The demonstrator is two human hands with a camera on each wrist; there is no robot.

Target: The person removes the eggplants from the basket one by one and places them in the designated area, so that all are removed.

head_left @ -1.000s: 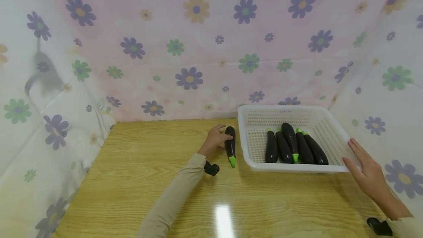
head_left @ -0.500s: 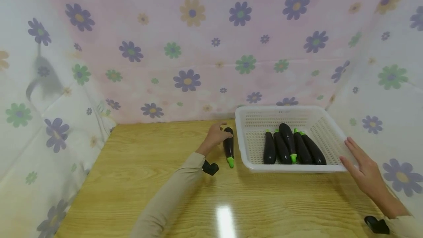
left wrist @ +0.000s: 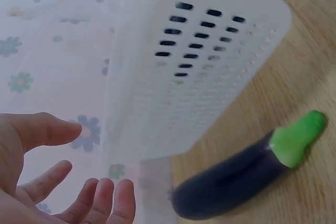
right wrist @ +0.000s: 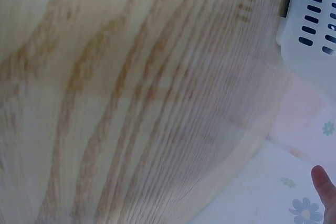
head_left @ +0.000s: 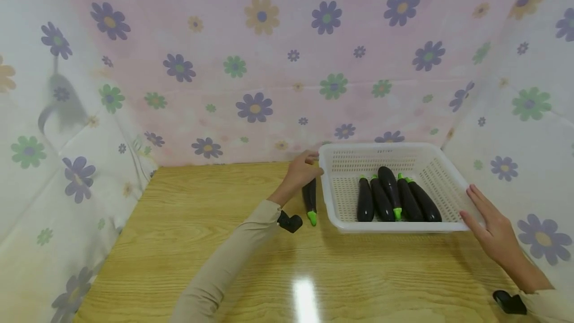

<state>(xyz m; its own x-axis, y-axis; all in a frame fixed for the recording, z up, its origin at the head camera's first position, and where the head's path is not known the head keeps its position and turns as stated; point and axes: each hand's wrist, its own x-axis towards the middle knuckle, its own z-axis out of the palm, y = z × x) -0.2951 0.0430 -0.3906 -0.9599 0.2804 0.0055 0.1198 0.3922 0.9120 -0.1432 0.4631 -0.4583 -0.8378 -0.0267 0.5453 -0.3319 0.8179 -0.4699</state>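
A single dark eggplant with a green stem end (head_left: 309,198) lies on the wooden table just left of the white perforated basket (head_left: 358,227). Above it, my left hand (head_left: 299,173) hides its far end, the fingertips right at the basket's left rim. The left wrist view shows these fingers (left wrist: 123,198) spread, nothing between them, apart from the eggplant (left wrist: 231,182). My right hand (head_left: 498,237), its fingers extended, rests at the basket's right side. Several eggplants (head_left: 389,186) lie side by side inside the basket, one of them with its green end towards me.
Flowered cloth (head_left: 215,83) hangs behind the wooden table (head_left: 202,213) and along both its sides. The basket stands at the back right, near the rear cloth. Each wrist wears a small black device (head_left: 290,222).
My left hand has left the lone eggplant's side and moved up and right to the basket's left rim. The eggplant stays on the table; my right hand stays at the basket.
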